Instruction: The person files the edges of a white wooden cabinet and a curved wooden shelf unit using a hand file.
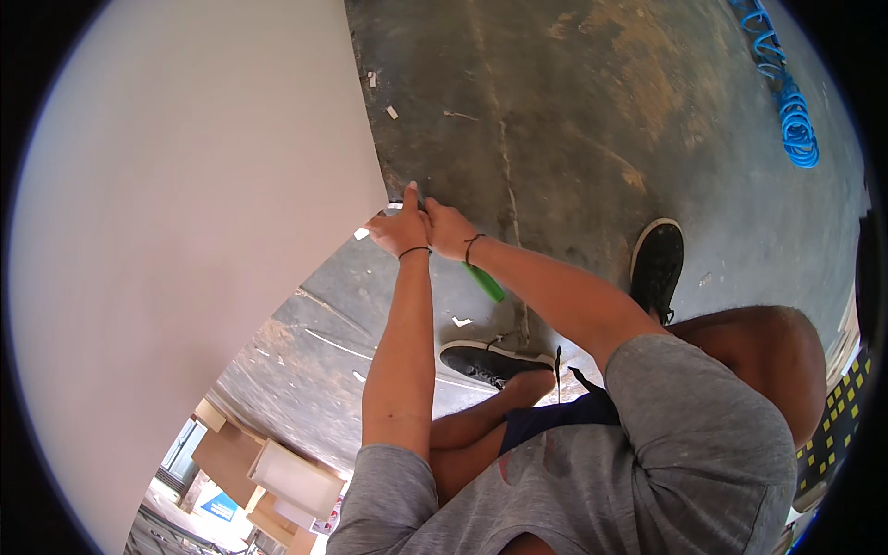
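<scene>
A large smooth white panel (203, 185) fills the left side, its corner reaching toward the middle of the view. At that corner my left hand (400, 229) is closed about the edge, one digit stretched along the far side and another on the near edge. Pressed close beside it, my right hand (449, 229) has its fingers curled round a tool. Only the tool's green handle (485, 283) shows, sticking out below my right wrist; its working end is hidden by my hands. Dark bands circle both wrists.
Small white scraps (391, 113) lie on the stained grey floor (573, 185). A coiled blue hose (797, 125) hangs at the far right. My dark shoes (658, 264) stand on the floor nearby. Cardboard boxes (227, 460) are at the lower left, and a black-and-yellow patterned surface (837, 421) is at right.
</scene>
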The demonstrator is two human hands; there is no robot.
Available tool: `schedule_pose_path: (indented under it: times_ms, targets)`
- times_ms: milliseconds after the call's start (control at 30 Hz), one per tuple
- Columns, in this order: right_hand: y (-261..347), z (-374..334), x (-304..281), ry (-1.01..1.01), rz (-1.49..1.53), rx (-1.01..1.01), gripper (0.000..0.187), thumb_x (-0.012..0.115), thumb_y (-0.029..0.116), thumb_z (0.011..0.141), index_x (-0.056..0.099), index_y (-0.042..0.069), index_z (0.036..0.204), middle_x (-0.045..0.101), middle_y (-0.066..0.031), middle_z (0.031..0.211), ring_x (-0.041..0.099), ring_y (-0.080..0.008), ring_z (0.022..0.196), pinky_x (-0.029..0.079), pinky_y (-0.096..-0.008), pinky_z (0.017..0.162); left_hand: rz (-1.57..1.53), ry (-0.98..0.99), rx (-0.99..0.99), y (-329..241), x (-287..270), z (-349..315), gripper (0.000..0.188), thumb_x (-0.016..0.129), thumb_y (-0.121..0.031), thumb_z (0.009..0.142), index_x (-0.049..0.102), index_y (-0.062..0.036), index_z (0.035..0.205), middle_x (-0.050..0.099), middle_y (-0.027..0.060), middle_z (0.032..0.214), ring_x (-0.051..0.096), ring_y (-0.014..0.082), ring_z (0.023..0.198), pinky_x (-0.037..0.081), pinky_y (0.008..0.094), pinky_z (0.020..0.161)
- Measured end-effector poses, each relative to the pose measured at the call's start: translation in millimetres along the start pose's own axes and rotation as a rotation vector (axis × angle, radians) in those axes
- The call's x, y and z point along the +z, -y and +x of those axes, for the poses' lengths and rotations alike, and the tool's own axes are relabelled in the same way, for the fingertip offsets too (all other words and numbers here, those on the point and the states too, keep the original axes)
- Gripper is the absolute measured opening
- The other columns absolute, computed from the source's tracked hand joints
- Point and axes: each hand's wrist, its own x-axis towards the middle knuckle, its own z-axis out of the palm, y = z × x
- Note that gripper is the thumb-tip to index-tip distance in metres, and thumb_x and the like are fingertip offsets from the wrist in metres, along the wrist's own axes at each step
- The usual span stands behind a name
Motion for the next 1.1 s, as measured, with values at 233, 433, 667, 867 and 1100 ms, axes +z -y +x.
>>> schedule_pose_path:
  times_ms: [233, 433, 667, 867, 1100]
  targets:
    - [-8, 7, 6, -0.015, -0.017, 0.008, 0.028, 0.042, 0.028, 0.09, 0.044, 0.0, 0.09, 0.058, -0.0245, 0.077, 0.057, -0.0417, 0.075, 0.045, -0.044, 0.066, -0.06, 0.04, -0.077, 6, 1, 4, 0.085, 0.083, -0.022, 0.058, 0.031, 0.0066, 0.119, 0.049, 0.0201, 0.116, 0.051, 0.0274, 0.108, 0.042, 0.0349, 0.092]
    - [1, -8, 1, -0.06, 0.2, 0.147, 0.029, 0.042, 0.026, 0.091, 0.047, -0.001, 0.081, 0.056, -0.0207, 0.067, 0.056, -0.0395, 0.067, 0.045, -0.0419, 0.064, -0.038, 0.089, -0.06, 4, -5, 3, 0.089, 0.085, -0.024, 0.056, 0.03, 0.0063, 0.121, 0.046, 0.019, 0.117, 0.047, 0.028, 0.11, 0.04, 0.0361, 0.093]
    - [-15, -36, -17, -0.145, -0.081, 0.035, 0.034, 0.043, 0.03, 0.091, 0.047, -0.002, 0.08, 0.055, -0.0251, 0.07, 0.053, -0.0444, 0.072, 0.04, -0.0477, 0.064, 0.027, 0.127, -0.063, 0, -6, 2, 0.096, 0.083, -0.038, 0.055, 0.031, 0.007, 0.122, 0.041, 0.0207, 0.12, 0.045, 0.0336, 0.111, 0.039, 0.0431, 0.092]
    - [-12, -43, -15, -0.066, -0.086, 0.029, 0.034, 0.042, 0.03, 0.092, 0.047, -0.002, 0.079, 0.055, -0.0256, 0.07, 0.053, -0.0447, 0.071, 0.04, -0.0482, 0.063, 0.145, 0.117, -0.066, -7, -6, -2, 0.096, 0.083, -0.039, 0.053, 0.033, 0.009, 0.119, 0.04, 0.0221, 0.119, 0.045, 0.0352, 0.11, 0.04, 0.0437, 0.091]
    - [-13, -37, -9, -0.026, -0.136, 0.04, 0.029, 0.044, 0.026, 0.089, 0.051, -0.002, 0.087, 0.059, -0.0267, 0.074, 0.057, -0.0447, 0.073, 0.044, -0.0504, 0.068, 0.244, 0.042, -0.049, 7, 4, -1, 0.084, 0.081, -0.035, 0.058, 0.037, 0.0089, 0.115, 0.044, 0.0223, 0.114, 0.048, 0.0366, 0.104, 0.041, 0.0448, 0.087]
